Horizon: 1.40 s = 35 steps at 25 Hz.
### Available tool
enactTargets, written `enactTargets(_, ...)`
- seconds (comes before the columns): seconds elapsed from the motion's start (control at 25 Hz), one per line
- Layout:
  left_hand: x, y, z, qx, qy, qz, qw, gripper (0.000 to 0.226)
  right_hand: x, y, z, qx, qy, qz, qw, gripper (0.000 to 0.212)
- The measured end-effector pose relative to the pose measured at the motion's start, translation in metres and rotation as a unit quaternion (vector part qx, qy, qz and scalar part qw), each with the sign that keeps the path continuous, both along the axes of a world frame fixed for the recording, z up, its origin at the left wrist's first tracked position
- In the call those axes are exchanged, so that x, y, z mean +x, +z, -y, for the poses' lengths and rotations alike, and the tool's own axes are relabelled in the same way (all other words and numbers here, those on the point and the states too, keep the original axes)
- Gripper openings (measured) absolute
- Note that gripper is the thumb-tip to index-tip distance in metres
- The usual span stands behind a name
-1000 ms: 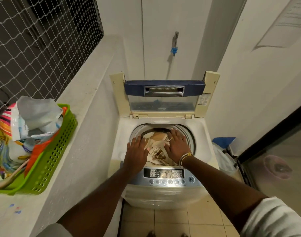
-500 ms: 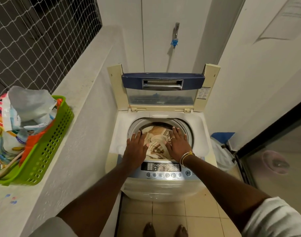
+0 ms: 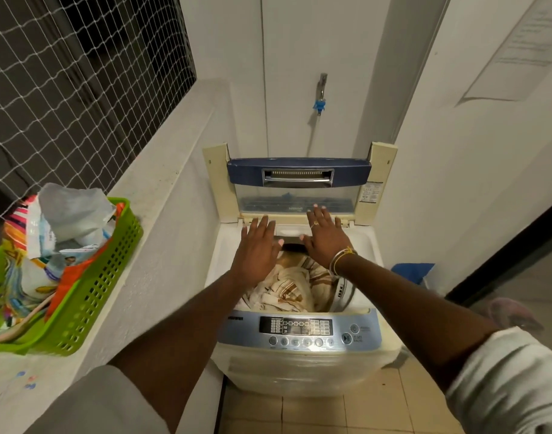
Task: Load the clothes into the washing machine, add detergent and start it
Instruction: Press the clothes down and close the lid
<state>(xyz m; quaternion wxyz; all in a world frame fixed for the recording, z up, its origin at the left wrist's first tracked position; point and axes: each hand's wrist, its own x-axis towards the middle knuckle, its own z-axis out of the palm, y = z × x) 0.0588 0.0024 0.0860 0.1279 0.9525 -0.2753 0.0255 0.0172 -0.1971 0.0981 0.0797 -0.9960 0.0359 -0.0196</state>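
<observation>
A top-loading washing machine [image 3: 299, 368] stands below me with its folded lid [image 3: 298, 175] raised at the back. Cream and brown striped clothes [image 3: 289, 288] fill the drum. My left hand [image 3: 257, 247] hovers over the drum's far rim, fingers spread, holding nothing. My right hand [image 3: 325, 236], with a ring and a wrist bangle, is beside it, also flat and empty, fingertips near the lid's lower edge. The control panel [image 3: 299, 330] with buttons runs along the front. Detergent packets [image 3: 64, 233] lie in a green basket [image 3: 93, 296] on the ledge at left.
A white ledge [image 3: 162, 195] runs along the left under a netted window [image 3: 74, 73]. A tap [image 3: 321, 93] sticks out of the back wall above the machine. A blue-topped bin [image 3: 412, 272] sits to the machine's right. A dark-framed glass door [image 3: 519, 267] is at right.
Both hands have lifted off the clothes in the drum and moved away from me toward the back rim and lid. The clothes now lie uncovered.
</observation>
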Motion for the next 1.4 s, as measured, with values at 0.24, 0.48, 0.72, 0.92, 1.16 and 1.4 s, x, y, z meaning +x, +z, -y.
enactTargets(0.24, 0.048, 0.051, 0.03, 0.014, -0.048, 0.042, 0.998, 0.061, 0.05, 0.045, 0.004, -0.056, 0.017, -0.009, 0.998, 0.073)
enactTargets(0.48, 0.087, 0.062, 0.05, 0.09, -0.099, 0.052, 0.99, 0.064, 0.084, 0.048, 0.006, -0.063, 0.03, -0.039, 0.997, 0.075)
enactTargets(0.72, 0.111, 0.059, 0.059, 0.101, -0.119, 0.072, 0.985, 0.055, 0.099, 0.047, 0.017, -0.069, 0.019, -0.033, 0.997, 0.076)
enactTargets(0.92, 0.108, 0.061, 0.065, 0.099, -0.121, 0.048, 0.987, 0.058, 0.098, 0.053, 0.014, -0.092, 0.023, -0.028, 0.995, 0.061)
enactTargets(1.16, 0.086, 0.065, 0.053, 0.042, -0.109, 0.034, 0.993, 0.036, 0.07, 0.057, 0.004, -0.098, 0.033, 0.056, 0.993, 0.039)
enactTargets(1.4, 0.059, 0.067, 0.042, 0.009, -0.089, 0.029, 0.996, 0.027, 0.033, 0.066, 0.001, -0.08, 0.086, 0.051, 0.992, 0.023)
